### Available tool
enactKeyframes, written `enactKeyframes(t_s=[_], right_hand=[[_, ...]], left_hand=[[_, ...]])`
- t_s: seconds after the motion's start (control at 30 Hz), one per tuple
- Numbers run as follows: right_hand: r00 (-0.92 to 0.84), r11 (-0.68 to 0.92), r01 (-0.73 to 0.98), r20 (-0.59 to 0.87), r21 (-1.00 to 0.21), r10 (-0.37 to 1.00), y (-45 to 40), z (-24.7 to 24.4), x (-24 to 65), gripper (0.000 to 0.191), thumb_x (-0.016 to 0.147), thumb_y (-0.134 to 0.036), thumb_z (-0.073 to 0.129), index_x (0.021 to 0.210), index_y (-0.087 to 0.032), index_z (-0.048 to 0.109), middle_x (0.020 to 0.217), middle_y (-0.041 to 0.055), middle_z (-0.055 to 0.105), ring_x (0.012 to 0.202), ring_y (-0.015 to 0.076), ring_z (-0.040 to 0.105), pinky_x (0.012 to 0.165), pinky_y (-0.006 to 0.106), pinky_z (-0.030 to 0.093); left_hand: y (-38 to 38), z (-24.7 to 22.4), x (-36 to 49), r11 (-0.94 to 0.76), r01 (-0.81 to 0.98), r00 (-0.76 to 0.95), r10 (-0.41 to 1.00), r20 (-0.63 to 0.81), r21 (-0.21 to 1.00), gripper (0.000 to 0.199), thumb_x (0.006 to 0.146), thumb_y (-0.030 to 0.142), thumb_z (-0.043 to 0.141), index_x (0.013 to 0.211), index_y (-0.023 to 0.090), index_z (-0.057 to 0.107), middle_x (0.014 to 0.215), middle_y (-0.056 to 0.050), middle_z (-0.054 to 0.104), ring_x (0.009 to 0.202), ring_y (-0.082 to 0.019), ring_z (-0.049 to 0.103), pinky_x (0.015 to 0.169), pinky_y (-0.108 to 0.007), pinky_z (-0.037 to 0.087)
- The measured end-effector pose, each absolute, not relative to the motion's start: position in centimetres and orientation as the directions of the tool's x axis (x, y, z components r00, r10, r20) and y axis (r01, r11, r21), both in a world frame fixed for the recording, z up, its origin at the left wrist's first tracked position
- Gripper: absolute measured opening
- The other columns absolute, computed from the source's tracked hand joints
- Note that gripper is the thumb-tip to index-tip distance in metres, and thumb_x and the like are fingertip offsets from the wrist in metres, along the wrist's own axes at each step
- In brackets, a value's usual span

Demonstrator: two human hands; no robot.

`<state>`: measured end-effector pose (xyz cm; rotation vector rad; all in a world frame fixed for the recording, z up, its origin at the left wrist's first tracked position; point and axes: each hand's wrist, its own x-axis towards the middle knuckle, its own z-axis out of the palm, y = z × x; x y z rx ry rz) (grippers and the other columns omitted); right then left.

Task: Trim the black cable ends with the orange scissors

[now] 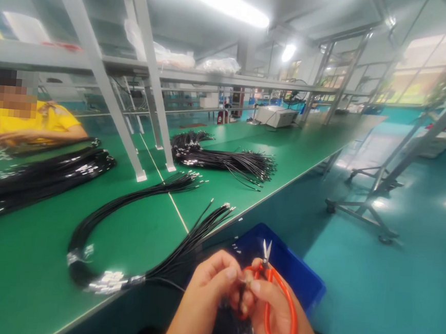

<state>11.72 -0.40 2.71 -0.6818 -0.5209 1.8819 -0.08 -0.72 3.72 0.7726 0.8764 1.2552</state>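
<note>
My left hand (217, 280) is closed, thumb and fingers pinched on what looks like the end of a black cable; the tip is too small to make out. My right hand (270, 299) holds scissors (285, 290) with orange handles, their short blades slightly apart and pointing up. Its thumb and fingertips also pinch near the left fingertips, almost touching them. On the bench to the left lies a curved bundle of black cables (87, 228) with white labels and metal tips. One cable from it runs behind my left hand.
Below my hands stands a blue bin (295, 273). Further black cable bundles (223, 159) lie on the green bench (143, 243), crossed by white shelf posts (158, 74). A person in yellow (52, 120) sits across at the left. A wheeled metal frame (375, 199) stands at the right.
</note>
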Motion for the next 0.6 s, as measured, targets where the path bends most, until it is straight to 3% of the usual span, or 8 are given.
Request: enactKeyframes(t_s=[0.13,0.27,0.33,0.4,0.5,0.6], right_hand=[[-0.329,-0.406,-0.691,-0.24,-0.598,0.913,0.0,2.8,11.8,0.013,0.066,-0.021,0.073,0.078,-0.02,0.067,0.065,-0.0001,0.061,0.06,0.0146,0.055,0.058,0.026,0.046],[-0.282,-0.396,-0.739,-0.284,-0.546,0.917,0.6,2.7,11.7,0.018,0.058,-0.018,0.076,0.076,-0.018,0.071,0.067,0.0,0.064,0.055,0.0111,0.054,0.055,0.022,0.047],[-0.284,-0.413,-0.744,-0.311,-0.525,0.907,0.7,2.7,11.6,0.018,0.056,-0.017,0.077,0.074,-0.018,0.072,0.067,0.0007,0.065,0.055,0.011,0.055,0.054,0.022,0.047],[-0.287,-0.423,-0.744,-0.324,-0.517,0.901,0.6,2.9,11.5,0.018,0.057,-0.016,0.078,0.074,-0.018,0.072,0.068,0.0008,0.065,0.056,0.0115,0.056,0.056,0.022,0.048],[-0.29,-0.43,-0.751,-0.334,-0.501,0.897,0.7,3.1,11.3,0.019,0.056,-0.017,0.08,0.074,-0.019,0.072,0.067,0.0003,0.064,0.058,0.0127,0.056,0.055,0.023,0.048],[-0.303,-0.451,-0.757,-0.358,-0.472,0.883,0.8,3.2,11.2,0.023,0.052,-0.018,0.083,0.073,-0.019,0.072,0.064,0.0,0.063,0.057,0.0128,0.055,0.054,0.023,0.047]], left_hand=[[-0.6,3.7,0.4,0.129,-0.502,0.119,0.99,-0.079,0.855,0.022,0.071,0.032,0.072,0.069,0.017,0.055,0.052,0.004,0.055,0.046,-0.01,0.05,0.048,-0.023,0.039],[-0.5,3.3,0.0,0.112,-0.509,0.076,0.994,-0.084,0.854,0.019,0.076,0.031,0.066,0.069,0.018,0.054,0.057,0.003,0.054,0.052,-0.01,0.05,0.053,-0.023,0.042],[-0.7,3.3,-0.5,0.029,-0.337,-0.02,0.999,-0.038,0.941,0.01,0.08,0.028,0.06,0.078,0.018,0.057,0.064,0.001,0.056,0.058,-0.012,0.053,0.059,-0.025,0.046],[-0.9,3.4,-1.0,-0.128,0.008,-0.109,0.986,0.128,0.992,0.012,0.082,0.024,0.055,0.092,0.021,0.061,0.079,-0.002,0.062,0.067,-0.015,0.057,0.066,-0.027,0.048],[-1.1,3.5,-1.5,-0.256,0.475,-0.069,0.943,0.325,0.842,0.022,0.084,0.023,0.051,0.098,0.027,0.067,0.103,-0.007,0.063,0.076,-0.019,0.061,0.07,-0.03,0.05],[-1.1,3.5,-1.9,-0.235,0.594,-0.088,0.932,0.352,0.77,0.02,0.084,0.028,0.052,0.085,0.027,0.071,0.103,-0.008,0.065,0.077,-0.022,0.063,0.069,-0.031,0.049]])
